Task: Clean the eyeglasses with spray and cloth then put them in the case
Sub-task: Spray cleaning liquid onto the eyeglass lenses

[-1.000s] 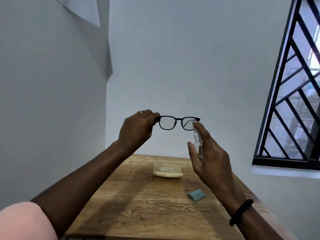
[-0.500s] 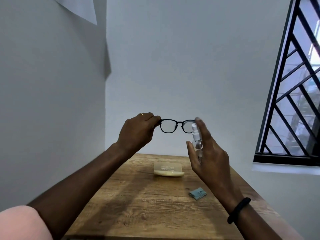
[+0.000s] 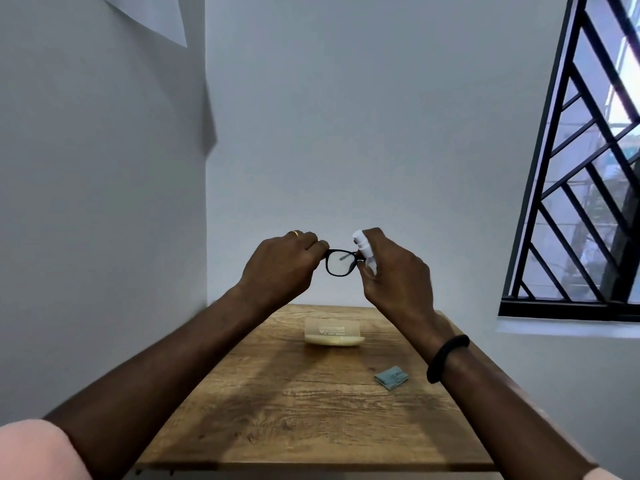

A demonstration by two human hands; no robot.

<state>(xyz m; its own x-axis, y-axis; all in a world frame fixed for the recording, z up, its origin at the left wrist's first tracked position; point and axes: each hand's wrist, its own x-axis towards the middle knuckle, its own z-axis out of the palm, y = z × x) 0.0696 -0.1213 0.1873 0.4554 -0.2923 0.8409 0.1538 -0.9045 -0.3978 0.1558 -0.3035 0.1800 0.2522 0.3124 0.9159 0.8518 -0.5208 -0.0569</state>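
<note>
Black-framed eyeglasses point(image 3: 341, 262) held up over a wooden table point(image 3: 311, 410).

Left hand point(image 3: 282, 268) pinches the frame's left end; right hand point(image 3: 394, 271) is closed around a white spray bottle point(image 3: 364, 250) just beside the lens. Below lie a pale case point(image 3: 334, 336) and blue cloth point(image 3: 391, 376), well apart; white walls, barred window point(image 3: 588, 188) at right.

The right hand point(image 3: 398, 271) now sits closer in and turned, its back toward the camera, fingers curled around the spray bottle point(image 3: 364, 249) — a second ago it was open-palmed beside it. The bottle's white top now tilts toward the left hand point(image 3: 280, 268). The eyeglasses point(image 3: 341, 262) show only one lens — the other is hidden behind bottle and fingers.
</note>
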